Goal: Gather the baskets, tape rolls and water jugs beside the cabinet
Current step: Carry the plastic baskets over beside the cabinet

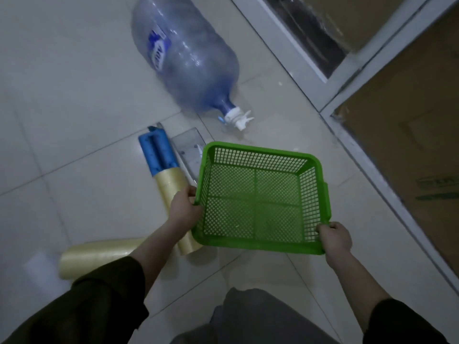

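Grip: left hand and right hand each clasp a rim of the green basket, held between them | Hazard: tape roll just under the left hand may be nudged and roll; water jug beyond lies on its side

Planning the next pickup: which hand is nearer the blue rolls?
Left. The left hand grips the green basket on the side by the blue rolls; the right hand holds its opposite corner, farther away.

Both hands grip the green basket.
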